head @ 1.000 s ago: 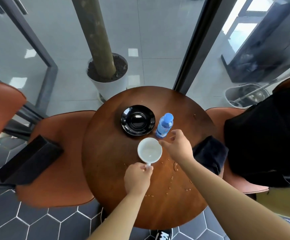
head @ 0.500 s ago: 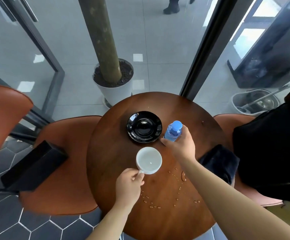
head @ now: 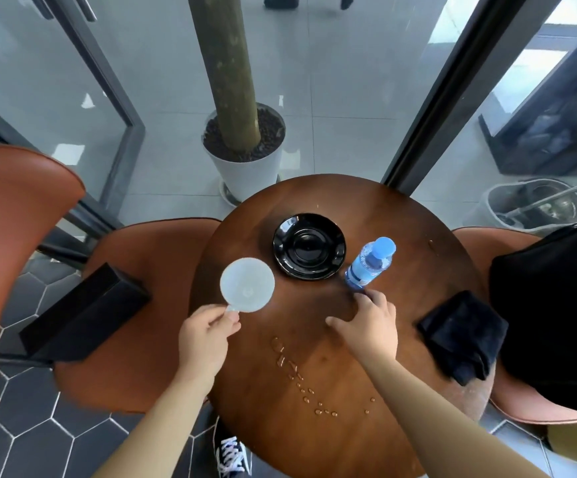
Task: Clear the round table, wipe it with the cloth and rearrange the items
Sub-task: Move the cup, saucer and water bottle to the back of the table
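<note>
The white cup point(head: 247, 284) is on its way off. A moment ago it sat mid-table in front of me. Now my left hand point(head: 207, 334) pinches its handle and carries it over the left rim of the round table point(head: 349, 426), blurred with the motion, towards the orange chair point(head: 135, 305) where a black box point(head: 83, 315) already lies. I take this to be the first piece of clearing.

My right hand point(head: 366, 326) has dropped back from the blue-capped bottle point(head: 370, 262). Half a second ago it was up around it. Now the fingers are loosely bent with the thumb out to the side, and the tips sit just at the bottle's foot and hold nothing. Whether they touch the bottle I cannot tell. The bottle stands upright just right of the black saucer point(head: 309, 246), which lies untouched at the far side.

Those two remain to be lifted before any wiping. The droplets point(head: 290, 360) strung across the near half are what the wipe is for, and the dark cloth point(head: 463, 334) waits folded at the right edge, partly overhanging it — close to my right hand once the bottle is gone.
</note>
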